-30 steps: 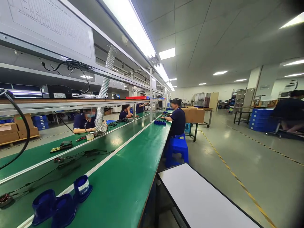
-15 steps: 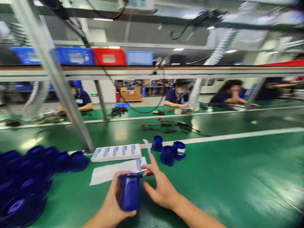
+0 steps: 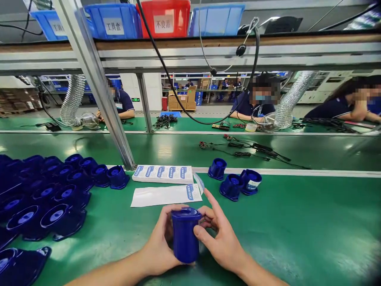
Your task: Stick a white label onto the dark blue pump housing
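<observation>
My left hand is wrapped round a dark blue plastic housing, cup-shaped with a flanged rim, held flange up above the bench. My right hand meets its right side, the thumb on the wall and curled fingers by the rim. The right index finger stretches up, and a curved, translucent label seems to cling to its tip. Just beyond the hands lies a mostly bare label strip with one printed label at its right end. Behind it rests a stack of printed label sheets.
Many blue housings crowd the left side. Three more stand at right, one with a white label. A metal post rises behind the label sheets. Cables lie on the far strip. Co-workers sit opposite, under a shelf with bins.
My right hand has come up to the housing, its thumb now on the wall. The housing has turned slightly upright. The view has tilted down and shifted left.
</observation>
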Tool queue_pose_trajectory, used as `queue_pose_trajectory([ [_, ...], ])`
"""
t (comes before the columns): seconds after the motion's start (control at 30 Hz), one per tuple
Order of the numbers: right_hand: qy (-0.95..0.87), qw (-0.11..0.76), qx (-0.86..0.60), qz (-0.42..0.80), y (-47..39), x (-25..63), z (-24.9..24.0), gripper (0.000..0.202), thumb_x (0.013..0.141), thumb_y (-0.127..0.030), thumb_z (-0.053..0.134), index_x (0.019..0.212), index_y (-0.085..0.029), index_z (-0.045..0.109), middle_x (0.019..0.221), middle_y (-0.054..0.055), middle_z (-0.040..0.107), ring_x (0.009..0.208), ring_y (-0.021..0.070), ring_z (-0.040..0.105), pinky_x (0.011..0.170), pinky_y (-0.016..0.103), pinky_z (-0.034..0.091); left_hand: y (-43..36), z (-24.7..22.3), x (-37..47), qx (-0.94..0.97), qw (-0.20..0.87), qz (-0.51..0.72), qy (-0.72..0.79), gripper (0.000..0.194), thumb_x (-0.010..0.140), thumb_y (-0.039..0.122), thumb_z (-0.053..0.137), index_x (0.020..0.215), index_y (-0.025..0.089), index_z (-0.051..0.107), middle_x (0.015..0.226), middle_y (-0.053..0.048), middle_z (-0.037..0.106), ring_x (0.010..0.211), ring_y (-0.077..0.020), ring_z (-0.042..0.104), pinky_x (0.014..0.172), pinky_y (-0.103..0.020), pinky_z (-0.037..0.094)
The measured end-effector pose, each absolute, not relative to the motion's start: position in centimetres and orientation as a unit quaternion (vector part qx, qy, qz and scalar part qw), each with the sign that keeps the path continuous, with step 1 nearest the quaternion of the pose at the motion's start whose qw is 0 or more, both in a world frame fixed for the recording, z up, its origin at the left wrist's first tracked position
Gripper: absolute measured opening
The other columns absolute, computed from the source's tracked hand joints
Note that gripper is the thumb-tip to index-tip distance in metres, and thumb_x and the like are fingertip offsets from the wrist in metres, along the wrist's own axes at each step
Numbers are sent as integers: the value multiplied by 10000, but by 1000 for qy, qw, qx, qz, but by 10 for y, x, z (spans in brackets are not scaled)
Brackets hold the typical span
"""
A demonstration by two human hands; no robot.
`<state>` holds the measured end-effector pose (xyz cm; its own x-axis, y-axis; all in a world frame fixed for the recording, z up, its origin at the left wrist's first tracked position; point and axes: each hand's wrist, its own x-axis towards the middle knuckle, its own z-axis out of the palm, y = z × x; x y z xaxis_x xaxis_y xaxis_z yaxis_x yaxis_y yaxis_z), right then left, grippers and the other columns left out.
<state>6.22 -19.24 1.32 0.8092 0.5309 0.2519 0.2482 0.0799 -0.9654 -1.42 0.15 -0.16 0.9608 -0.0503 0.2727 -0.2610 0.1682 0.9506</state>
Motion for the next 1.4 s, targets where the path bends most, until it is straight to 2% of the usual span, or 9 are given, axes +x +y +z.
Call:
queue_pose_trajectory([
  [0.1, -304, 652, -687, 100, -196, 61, 14, 1007, 951, -517, 762, 1708, -298, 135, 919, 13, 645, 767, 196, 656, 714, 333, 586, -3, 3, -18, 611, 781, 49, -120, 973, 586, 293, 1056, 1347, 346, 453, 1420, -128, 611, 1281, -343, 666, 1105, -499, 526],
  [0.27, -445, 543, -704, 103, -207, 56, 18, 1513, 724, -446, 981, 1688, -406, -185, 1332, 136, 623, 998, 311, 717, 858, 458, 628, -5, 1, -20, 556, 825, 9, -106, 1019, 626, 359, 1043, 1385, 366, 363, 1285, -135, 680, 1158, -345, 729, 1033, -521, 558],
  [0.57, -353, 582, -732, 21, -198, 61, 5, 1076, 949, -703, 605, 1695, -270, -38, 1471, 210, 478, 1205, 381, 638, 1070, 643, 523, -9, -25, -24, 572, 807, 70, -130, 1028, 504, 353, 1077, 1358, 348, 504, 1566, -139, 429, 1399, -411, 560, 1147, -516, 469],
  [0.73, -377, 484, -790, 1, -186, 45, 1, 1588, 618, -428, 981, 1671, -298, -201, 1699, 262, 171, 1525, 552, 342, 1154, 719, 450, -12, -12, -23, 635, 765, 83, -62, 909, 612, 221, 988, 1350, 336, 470, 1543, -138, 461, 1369, -377, 571, 1079, -458, 527],
  [0.83, -416, 459, -784, -31, -189, 46, 1, 1784, 455, -491, 1085, 1680, -305, -199, 1724, 263, 84, 1553, 589, 262, 1161, 727, 449, -7, 1, -20, 651, 753, 90, -27, 909, 642, 267, 991, 1365, 316, 442, 1488, -141, 509, 1395, -386, 543, 1083, -461, 520],
  [0.93, -375, 488, -775, -143, -203, 58, 11, 1468, 531, -611, 1040, 1687, -262, 207, 1703, 235, 179, 1523, 556, 328, 1166, 728, 439, -2, 6, -20, 660, 744, 98, -31, 910, 654, 264, 987, 1360, 322, 416, 1536, -134, 459, 1415, -372, 520, 1124, -463, 478],
  [1.07, -367, 486, -725, -320, -224, 75, 31, 312, 847, -156, 867, 1113, -270, 748, 1248, 105, 647, 994, 268, 688, 808, 414, 610, -1, 5, -22, 663, 745, 70, -27, 877, 686, 201, 930, 1352, 346, 378, 1621, -130, 347, 1459, -387, 467, 979, -386, 535],
  [1.27, -391, 506, -722, -263, -228, 75, 38, 300, 837, 9, 810, 959, -262, 767, 775, -5, 709, 639, 173, 654, 560, 308, 533, 2, 6, -16, 671, 737, 75, 26, 885, 679, 102, 859, 1368, 339, 356, 1580, -127, 392, 1465, -388, 449, 883, -339, 554],
  [1.4, -304, 563, -732, -233, -221, 72, 33, 603, 884, -82, 821, 1427, -294, 664, 711, -39, 709, 560, 161, 622, 519, 296, 535, 4, 5, -13, 672, 735, 72, 56, 870, 698, 86, 834, 1384, 324, 354, 1529, -139, 454, 1392, -371, 530, 847, -340, 576],
])
